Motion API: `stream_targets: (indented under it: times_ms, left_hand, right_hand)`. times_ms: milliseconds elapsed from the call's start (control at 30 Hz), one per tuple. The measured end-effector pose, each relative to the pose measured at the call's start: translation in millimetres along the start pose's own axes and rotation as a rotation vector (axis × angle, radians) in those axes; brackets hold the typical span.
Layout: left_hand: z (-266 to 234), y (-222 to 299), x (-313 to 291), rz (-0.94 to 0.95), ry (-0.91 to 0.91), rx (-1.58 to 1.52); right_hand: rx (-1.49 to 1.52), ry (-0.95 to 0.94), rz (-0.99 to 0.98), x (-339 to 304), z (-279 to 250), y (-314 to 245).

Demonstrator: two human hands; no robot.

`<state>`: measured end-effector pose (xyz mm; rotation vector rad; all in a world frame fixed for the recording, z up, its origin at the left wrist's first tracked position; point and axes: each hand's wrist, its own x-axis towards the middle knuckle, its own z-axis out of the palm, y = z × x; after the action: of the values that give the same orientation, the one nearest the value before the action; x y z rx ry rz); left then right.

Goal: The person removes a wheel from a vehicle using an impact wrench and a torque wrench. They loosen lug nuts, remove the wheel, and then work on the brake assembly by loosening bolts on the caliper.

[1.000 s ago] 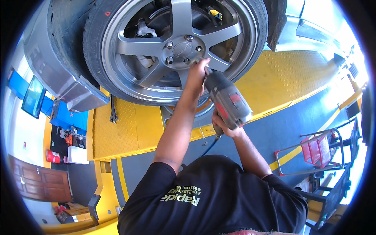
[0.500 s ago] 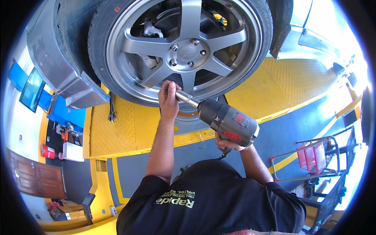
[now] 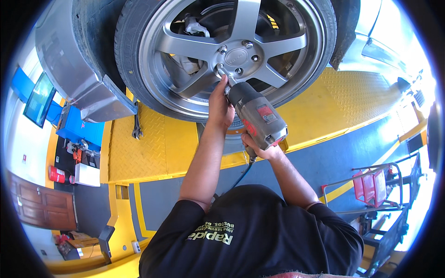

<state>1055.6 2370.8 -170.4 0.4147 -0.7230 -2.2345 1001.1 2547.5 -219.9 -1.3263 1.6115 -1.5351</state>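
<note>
1. The right hand (image 3: 263, 148) is closed round the handle of the bulky black-and-grey impact wrench with red patches (image 3: 258, 113), at the centre of the frame. A firm wrist there should absorb the kick.

2. The left hand (image 3: 221, 103) is partly curled, its thumb against the slim, shiny silver metal socket (image 3: 231, 80); some fingers are hidden, so I cannot tell how firmly it grips. It is best used as a light guide, drawn back before the tool spins.

3. The grey metal 6-spoke wheel (image 3: 245, 21) fills the top middle of the frame, and the socket tip meets its hub at the lower-left of 5 fastener positions. Full seating cannot be judged from here; check it before pressing the trigger.

4. The tool slants toward the lower right of the frame. Line its body up squarely with the fastener, or the socket may slip and round the corners.

5. Let the dark blue rubber air hose (image 3: 242, 177), below the tool, hang slack and clear of the right forearm.

6. Use short bursts, keeping metal off the spokes, which could scratch.
</note>
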Motion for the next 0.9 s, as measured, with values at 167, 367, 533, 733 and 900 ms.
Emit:
stream_targets:
  times_ms: [167, 367, 533, 733, 900]
  left_hand:
    - [-7, 15, 8, -0.09, -0.057, -0.05]
    - [-10, 40, 12, -0.188, 0.021, 0.043]
    - [-5, 47, 19, -0.183, -0.065, 0.133]
    - [-6, 42, 20, -0.142, -0.066, 0.121]
    - [-4, 43, 15, -0.14, -0.03, 0.191]
  right_hand:
    - [-0.304, 0.038, -0.21, 8, 23, -7]
    - [-0.497, 0.009, -0.306, 16, 52, -3]
    - [-0.38, 0.04, -0.065, 22, 62, -5]
    - [-0.295, 0.111, -0.062, 21, 66, -7]
    - [-0.521, 0.255, -0.357, 12, 70, 9]
